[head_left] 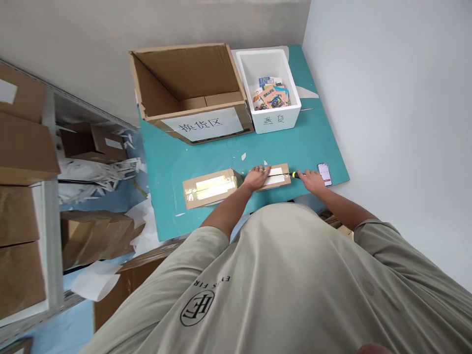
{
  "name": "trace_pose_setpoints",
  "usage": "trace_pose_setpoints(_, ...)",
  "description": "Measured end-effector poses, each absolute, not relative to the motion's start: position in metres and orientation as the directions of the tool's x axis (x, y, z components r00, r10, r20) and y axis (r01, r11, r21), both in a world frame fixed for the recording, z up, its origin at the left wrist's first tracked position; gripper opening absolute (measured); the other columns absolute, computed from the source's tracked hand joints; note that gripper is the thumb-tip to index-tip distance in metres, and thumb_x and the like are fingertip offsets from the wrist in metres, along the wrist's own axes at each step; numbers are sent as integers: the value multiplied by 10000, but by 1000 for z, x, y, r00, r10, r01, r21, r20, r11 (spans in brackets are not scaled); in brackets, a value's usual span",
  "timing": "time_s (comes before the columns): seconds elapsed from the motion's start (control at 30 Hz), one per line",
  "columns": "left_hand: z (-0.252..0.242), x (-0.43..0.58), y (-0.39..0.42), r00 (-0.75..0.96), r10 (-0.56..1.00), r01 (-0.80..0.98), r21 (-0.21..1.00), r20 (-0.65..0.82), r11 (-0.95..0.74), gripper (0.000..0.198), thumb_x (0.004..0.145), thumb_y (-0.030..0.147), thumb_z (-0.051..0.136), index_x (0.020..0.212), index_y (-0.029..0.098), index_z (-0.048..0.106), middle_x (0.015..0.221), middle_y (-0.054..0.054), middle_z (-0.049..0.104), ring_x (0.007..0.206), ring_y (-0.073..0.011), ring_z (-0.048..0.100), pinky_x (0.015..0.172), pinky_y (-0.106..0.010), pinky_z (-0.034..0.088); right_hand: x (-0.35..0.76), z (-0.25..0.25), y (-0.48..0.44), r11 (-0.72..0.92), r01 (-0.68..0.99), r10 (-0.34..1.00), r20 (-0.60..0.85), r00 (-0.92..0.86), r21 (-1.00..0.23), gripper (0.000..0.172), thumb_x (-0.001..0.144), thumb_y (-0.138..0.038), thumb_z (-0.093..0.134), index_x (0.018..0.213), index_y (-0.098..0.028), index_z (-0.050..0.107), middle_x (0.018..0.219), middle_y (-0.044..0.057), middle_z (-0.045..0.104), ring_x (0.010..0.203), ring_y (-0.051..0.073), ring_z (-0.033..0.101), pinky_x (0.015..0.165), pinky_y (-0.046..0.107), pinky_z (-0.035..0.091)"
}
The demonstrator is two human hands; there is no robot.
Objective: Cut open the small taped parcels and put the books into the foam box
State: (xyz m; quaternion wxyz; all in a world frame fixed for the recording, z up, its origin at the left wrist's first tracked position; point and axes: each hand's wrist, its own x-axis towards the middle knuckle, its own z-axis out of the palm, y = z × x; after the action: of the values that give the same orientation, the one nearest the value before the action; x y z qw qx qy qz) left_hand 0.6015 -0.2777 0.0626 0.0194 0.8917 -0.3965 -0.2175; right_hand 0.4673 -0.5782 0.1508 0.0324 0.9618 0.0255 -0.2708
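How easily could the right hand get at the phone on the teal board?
Probably yes: the right hand sits right beside the phone, with nothing between them, though it appears to hold a yellow-handled tool.

My tabletop [165,162] is a teal board, and the long, flat parcel [210,189] lies across it right in front of me, brown card with shiny tape and white strips along its top. Beyond the parcel stands an open cardboard carton [188,73], a white label with Chinese writing on its near side. The white foam box [269,118] stands touching the carton, further right of the parcel. A phone [324,174] lies just past the parcel's right end, and small paper scraps [243,156] sit just beyond the parcel.
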Motion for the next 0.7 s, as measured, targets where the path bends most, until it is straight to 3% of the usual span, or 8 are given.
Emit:
trace_pose_setpoints(0.27, 60, 602, -273, 601, -708, -685, 217, -371, -696, 796, 1125, 202, 377, 1912, 84, 354, 1770, -388, 546, 1548, -504, 618, 1281, -672, 486, 491, 146, -595, -955, 285, 203, -524, 827, 80, 719, 1193, -150, 299, 1903, -176, 411, 1518, 313, 713, 1306, 401, 704, 1084, 500, 463)
trace_pose_setpoints(0.47, 54, 601, -270, 609, -713, -678, 239, -348, -695, 798, 1116, 202, 383, 1908, 107, 382, 1720, -353, 597, 1527, -488, 624, 1281, -637, 489, 505, 155, -607, -964, 202, 100, -472, 876, 172, 666, 1228, -184, 235, 1860, -144, 443, 1499, 326, 716, 1230, 390, 738, 1033, 484, 463)
trace_pose_setpoints(0.7, 56, 609, -268, 613, -707, -682, 218, -352, -699, 737, 1138, 189, 329, 1857, 101, 463, 1628, -326, 673, 1439, -444, 700, 1225, -574, 536, 494, 149, -610, -987, 117, 52, -468, 882, 111, 614, 1257, -258, 313, 1838, -182, 495, 1497, 269, 750, 1225, 370, 775, 974, 421, 503)
